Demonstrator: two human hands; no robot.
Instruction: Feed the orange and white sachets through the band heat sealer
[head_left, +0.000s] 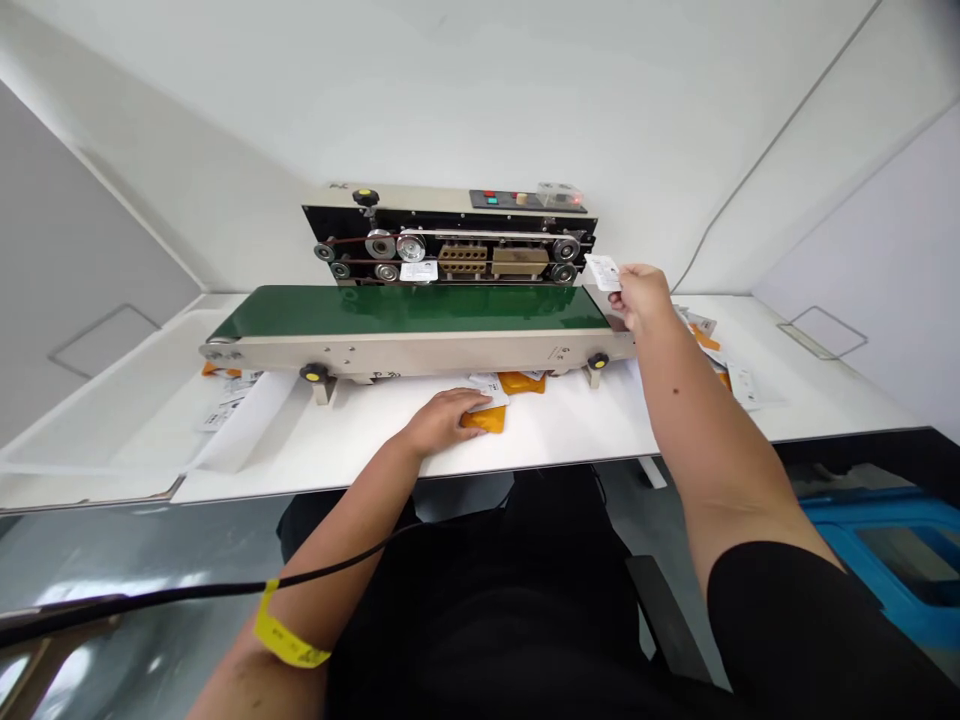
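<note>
While I work from the remote head view, taking its middle as the clock's centre, I record the right hand (643, 293) between 2 and 3 o'clock, presenting a white packet (602, 272) beside the right end of the green belt (420, 310). I judge that it is held by one edge so the remainder projects freely toward the sealing machine (450, 195) at 12. A second packet (418, 271) stands near 11, its upper edge apparently kept by the machine's bands. Loose packets (741, 385) lie at 3, presumably for short reach; others rest in the white tray (97, 440) toward 9. Fingers: the right thumb and fingertips are pinched narrow on the packet's edge. The left hand (441, 420), at 7, has its fingers bent over a printed packet (491, 390) and an orange packet (487, 420); whether they grip or merely rest, I cannot tell.
</note>
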